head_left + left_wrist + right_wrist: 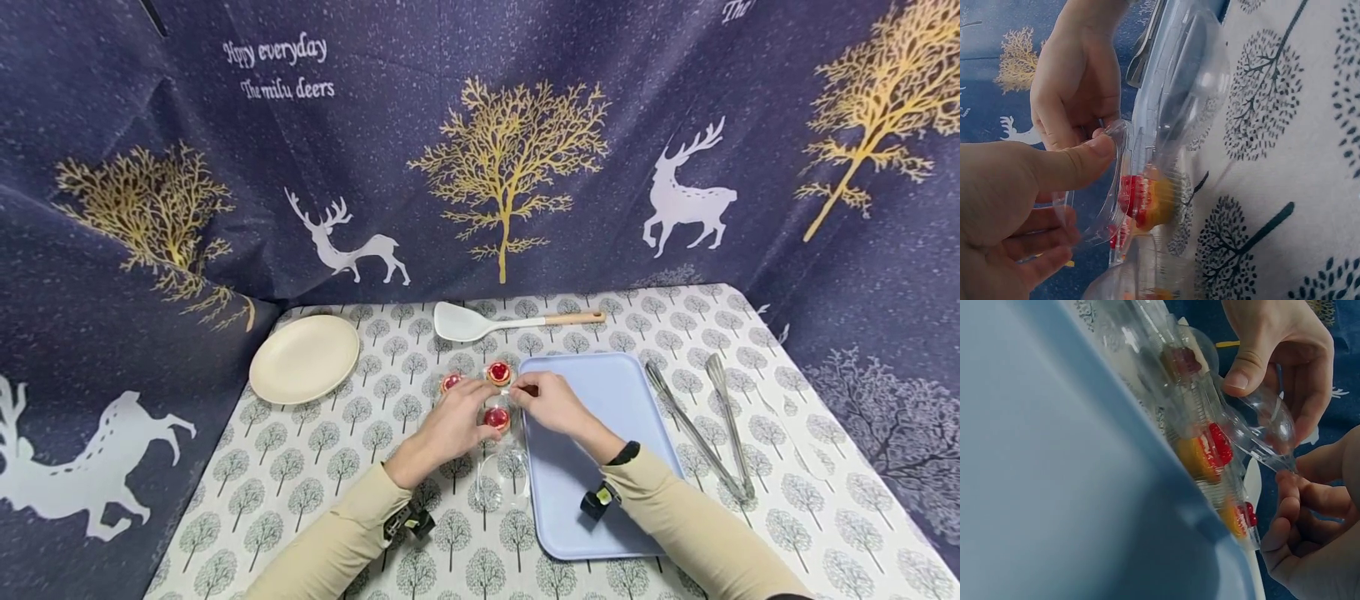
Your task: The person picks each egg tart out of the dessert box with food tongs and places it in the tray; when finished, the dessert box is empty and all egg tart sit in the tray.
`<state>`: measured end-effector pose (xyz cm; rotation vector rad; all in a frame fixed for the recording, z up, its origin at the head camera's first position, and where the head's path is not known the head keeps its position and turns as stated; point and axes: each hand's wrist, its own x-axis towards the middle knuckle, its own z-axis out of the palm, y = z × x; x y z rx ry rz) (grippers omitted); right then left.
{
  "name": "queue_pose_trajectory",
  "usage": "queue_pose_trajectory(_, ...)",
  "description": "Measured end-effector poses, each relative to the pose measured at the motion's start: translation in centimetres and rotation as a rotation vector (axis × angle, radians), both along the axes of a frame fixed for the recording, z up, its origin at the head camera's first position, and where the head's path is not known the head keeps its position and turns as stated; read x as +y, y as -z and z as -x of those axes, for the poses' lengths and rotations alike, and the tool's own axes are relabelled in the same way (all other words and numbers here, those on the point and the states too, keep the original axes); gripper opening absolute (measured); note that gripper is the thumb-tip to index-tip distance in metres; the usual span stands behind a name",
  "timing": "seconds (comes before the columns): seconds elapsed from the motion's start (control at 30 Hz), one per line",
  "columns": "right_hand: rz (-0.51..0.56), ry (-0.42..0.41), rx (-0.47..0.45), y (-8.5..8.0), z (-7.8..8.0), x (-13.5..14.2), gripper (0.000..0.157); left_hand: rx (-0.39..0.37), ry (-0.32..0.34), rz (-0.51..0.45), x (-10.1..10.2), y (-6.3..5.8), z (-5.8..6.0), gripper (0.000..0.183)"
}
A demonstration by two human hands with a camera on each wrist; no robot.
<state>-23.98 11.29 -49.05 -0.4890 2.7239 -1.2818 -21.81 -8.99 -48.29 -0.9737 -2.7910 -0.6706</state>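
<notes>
A plate (303, 360) lies leftmost. The left hand (453, 421) grips a raised part of the clear pack (1275, 422), where three tarts (497, 419) sit on the surface (390, 546). The right hand (553, 404) pinches the pack's edge beside the tray (592, 492); tongs (696, 437) lie rightmost.

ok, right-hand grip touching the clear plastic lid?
Touching: right wrist view shows the right-hand grip pinching the clear plastic lid at its edge.

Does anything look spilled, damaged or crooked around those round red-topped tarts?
Nothing stands out: the round red-topped tarts in clear plastic packaging show no visible damage, and no spill shows on the light-blue rectangular tray. The left hand partly hides one tart.
</notes>
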Motion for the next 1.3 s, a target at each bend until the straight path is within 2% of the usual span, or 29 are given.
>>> queue_pose_trajectory(0.2, 0.014, 0.012, 0.008, -0.6, -0.1, 0.2, 0.021, 0.024, 0.004, -0.019, 0.1, -0.4, -0.2, 0.068)
queue_pose_trajectory(0.43, 0.03, 0.037, -0.007, -0.8, -0.3, 0.3, 0.018, 0.046, 0.015, -0.026, 0.1, -0.8, -0.6, 0.067)
queue_pose_trajectory(0.6, 0.073, 0.006, -0.053, -1.1, -0.5, 0.6, 0.022, 0.088, 0.02, -0.023, 0.1, -1.0, -1.0, 0.066)
queue_pose_trajectory(0.87, 0.247, -0.108, -0.249, -1.4, -0.8, 1.0, 0.037, 0.187, 0.06, -0.061, 0.0, -1.1, -1.3, 0.066)
queue_pose_trajectory(1.1, 0.454, -0.163, -0.486, -1.6, -1.2, 1.2, 0.046, 0.265, 0.09, -0.119, -0.2, -1.3, -1.8, 0.066)
queue_pose_trajectory(1.3, 0.447, -0.195, -0.639, -1.5, -1.8, 1.6, 0.07, 0.327, 0.109, -0.167, -0.3, -1.4, -2.0, 0.081)
